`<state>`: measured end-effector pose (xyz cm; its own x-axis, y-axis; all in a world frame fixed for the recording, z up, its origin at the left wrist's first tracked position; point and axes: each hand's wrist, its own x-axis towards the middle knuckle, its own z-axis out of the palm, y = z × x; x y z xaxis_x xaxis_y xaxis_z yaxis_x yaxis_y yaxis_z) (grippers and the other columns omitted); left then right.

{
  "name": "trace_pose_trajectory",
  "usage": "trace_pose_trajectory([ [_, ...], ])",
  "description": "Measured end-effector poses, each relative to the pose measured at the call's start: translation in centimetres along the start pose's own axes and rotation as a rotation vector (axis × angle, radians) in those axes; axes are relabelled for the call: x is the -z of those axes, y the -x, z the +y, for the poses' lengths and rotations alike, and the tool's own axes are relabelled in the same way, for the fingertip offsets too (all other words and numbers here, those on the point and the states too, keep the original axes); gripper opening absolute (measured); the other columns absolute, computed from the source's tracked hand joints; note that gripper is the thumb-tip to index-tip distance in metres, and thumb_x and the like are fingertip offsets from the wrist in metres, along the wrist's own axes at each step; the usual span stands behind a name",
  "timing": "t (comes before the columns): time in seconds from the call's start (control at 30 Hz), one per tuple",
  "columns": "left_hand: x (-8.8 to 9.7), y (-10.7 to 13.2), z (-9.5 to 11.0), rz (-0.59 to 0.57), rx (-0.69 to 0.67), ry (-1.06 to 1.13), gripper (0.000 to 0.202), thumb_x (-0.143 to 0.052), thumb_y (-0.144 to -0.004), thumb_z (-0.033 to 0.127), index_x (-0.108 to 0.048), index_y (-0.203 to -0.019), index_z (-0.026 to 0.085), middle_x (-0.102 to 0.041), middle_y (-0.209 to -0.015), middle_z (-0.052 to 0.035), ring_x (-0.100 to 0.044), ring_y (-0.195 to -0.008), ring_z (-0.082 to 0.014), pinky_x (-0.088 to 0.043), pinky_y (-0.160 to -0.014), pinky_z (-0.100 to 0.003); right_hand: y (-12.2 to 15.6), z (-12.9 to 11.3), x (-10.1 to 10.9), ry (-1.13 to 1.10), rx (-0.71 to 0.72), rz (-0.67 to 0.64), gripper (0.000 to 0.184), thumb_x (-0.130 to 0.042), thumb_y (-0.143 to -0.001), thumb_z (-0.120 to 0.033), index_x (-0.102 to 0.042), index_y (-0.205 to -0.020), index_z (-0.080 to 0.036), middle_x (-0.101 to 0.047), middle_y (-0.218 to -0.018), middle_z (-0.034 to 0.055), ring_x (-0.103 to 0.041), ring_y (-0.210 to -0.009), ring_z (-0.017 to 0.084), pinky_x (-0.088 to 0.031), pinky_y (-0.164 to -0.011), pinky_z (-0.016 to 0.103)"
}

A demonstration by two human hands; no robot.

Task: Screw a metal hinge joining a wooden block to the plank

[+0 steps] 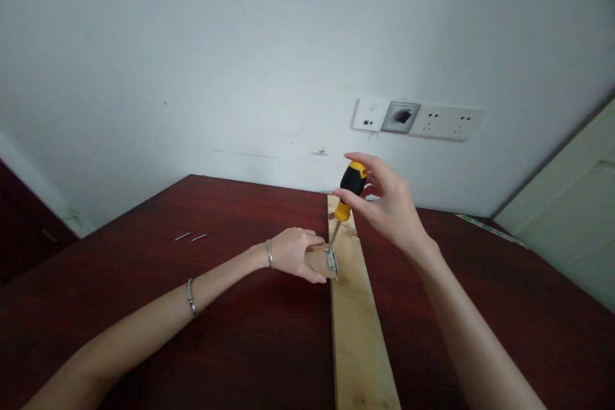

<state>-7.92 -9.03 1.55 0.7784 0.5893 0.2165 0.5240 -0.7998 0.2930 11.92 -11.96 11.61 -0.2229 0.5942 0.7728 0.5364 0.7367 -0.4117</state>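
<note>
The dark red-brown, wood-grained tabletop [240, 346] is carrying a long pale wooden board [358, 307], which is extending to the far edge. Two slim metal fasteners [182, 236] are lying side by side, left of it; a narrow pale-and-green strip [490, 230] is resting at far right.

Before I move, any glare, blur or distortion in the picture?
Head view: soft, dim light, no strong glare on the dark red wood-grained table; wide-angle stretch toward the edges, top-right corner dark; yellow-and-black screwdriver reads clearly, detail on the small silvery metal plate looks soft.
</note>
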Motion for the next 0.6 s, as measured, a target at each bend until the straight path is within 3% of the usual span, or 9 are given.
trace_pose_trajectory([
  [0.23,0.4,0.0,0.2,0.016,-0.011,0.023,0.056,-0.070,-0.061,0.064,-0.065,-0.091,0.017,-0.062,-0.078,-0.0029,-0.061,-0.069,-0.0189,-0.044,-0.063,-0.025,0.1,1.0,-0.1,-0.104,-0.015,0.153,0.054,-0.068,-0.078,-0.033,-0.049,-0.128,-0.027,-0.059,-0.103,0.0041,-0.060,-0.076,0.015,-0.055,-0.068,0.032],
  [0.43,0.2,0.0,0.1,-0.016,0.030,-0.025,0.064,-0.071,-0.059,0.066,-0.066,-0.099,0.018,-0.065,-0.085,-0.0045,-0.064,-0.076,-0.0218,-0.046,-0.067,-0.027,-0.2,0.7,1.0,-0.096,-0.029,0.233,0.054,-0.068,-0.078,-0.038,-0.051,-0.129,-0.029,-0.060,-0.097,0.0032,-0.060,-0.076,0.016,-0.056,-0.068,0.032],
  [0.6,0.4,-0.1,-0.5,-0.001,0.029,-0.040,0.065,-0.071,-0.060,0.065,-0.065,-0.103,0.017,-0.065,-0.087,-0.0049,-0.063,-0.076,-0.0214,-0.047,-0.068,-0.027,-0.2,2.4,1.6,-0.041,-0.127,0.261,0.056,-0.069,-0.076,-0.039,-0.054,-0.128,-0.025,-0.062,-0.092,0.0036,-0.061,-0.072,0.016,-0.056,-0.069,0.035],
])
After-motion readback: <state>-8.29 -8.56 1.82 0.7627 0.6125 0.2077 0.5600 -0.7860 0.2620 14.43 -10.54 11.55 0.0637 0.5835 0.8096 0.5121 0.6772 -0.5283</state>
